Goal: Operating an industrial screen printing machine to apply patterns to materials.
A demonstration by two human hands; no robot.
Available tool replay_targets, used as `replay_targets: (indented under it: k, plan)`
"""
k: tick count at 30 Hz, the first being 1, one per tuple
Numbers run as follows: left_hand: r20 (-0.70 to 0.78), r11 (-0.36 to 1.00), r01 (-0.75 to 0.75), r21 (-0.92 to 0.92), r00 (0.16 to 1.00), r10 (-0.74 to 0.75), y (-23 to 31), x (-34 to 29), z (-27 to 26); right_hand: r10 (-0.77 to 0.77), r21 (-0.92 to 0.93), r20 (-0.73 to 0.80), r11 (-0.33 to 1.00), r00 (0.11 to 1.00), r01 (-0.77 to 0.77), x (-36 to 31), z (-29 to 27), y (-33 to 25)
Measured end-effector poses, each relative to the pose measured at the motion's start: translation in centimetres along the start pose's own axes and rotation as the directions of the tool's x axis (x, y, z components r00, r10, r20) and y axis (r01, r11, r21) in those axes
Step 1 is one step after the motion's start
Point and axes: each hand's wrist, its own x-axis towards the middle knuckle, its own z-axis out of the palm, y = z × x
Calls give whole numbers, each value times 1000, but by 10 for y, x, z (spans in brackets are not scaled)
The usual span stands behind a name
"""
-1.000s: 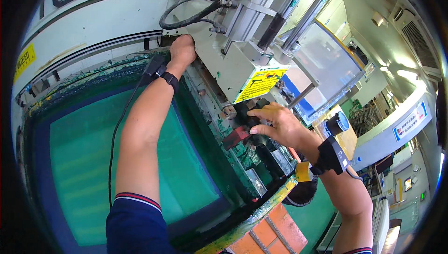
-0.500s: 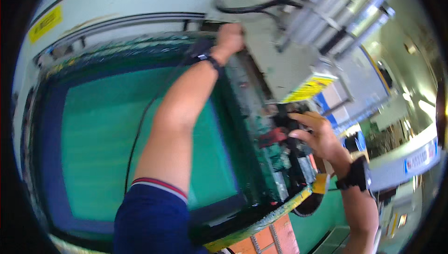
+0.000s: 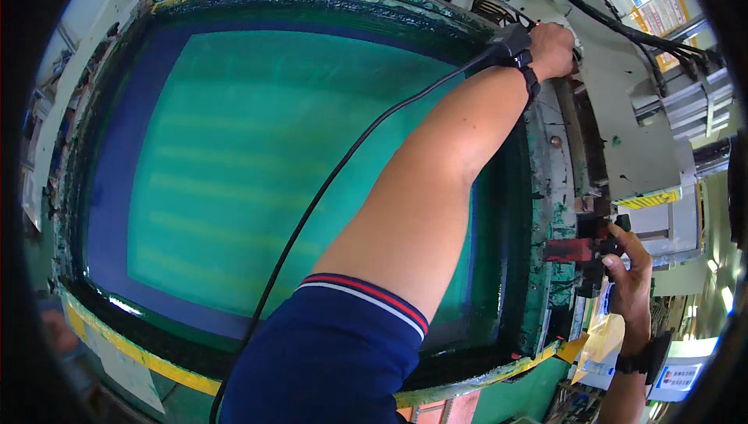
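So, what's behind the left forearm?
Behind the left forearm is the green panel, showing on both sides of it, edged by a blue border. The part directly behind is covered and can't be seen.

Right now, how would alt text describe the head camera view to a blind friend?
A person's left hand, arm outstretched over a framed green panel, is near its far right corner, while the right hand is at a black fitting beside a red part. Anything in the left hand is hidden.
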Motion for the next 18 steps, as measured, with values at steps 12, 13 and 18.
replay_targets:
  k: [12, 13, 18]
  plan:
    - [112, 997, -31, -72, 993, 39, 15, -3, 2, 103, -29, 13, 994, 995, -103, -3, -6, 1]
    - [245, 997, 46, -55, 969, -32, 15, 3, 2, 111, -42, 24, 993, 994, -110, -3, -7, 1]
    - [219, 997, 51, -58, 975, -37, 10, 6, 8, 106, -32, 17, 994, 994, -105, 0, -1, -2]
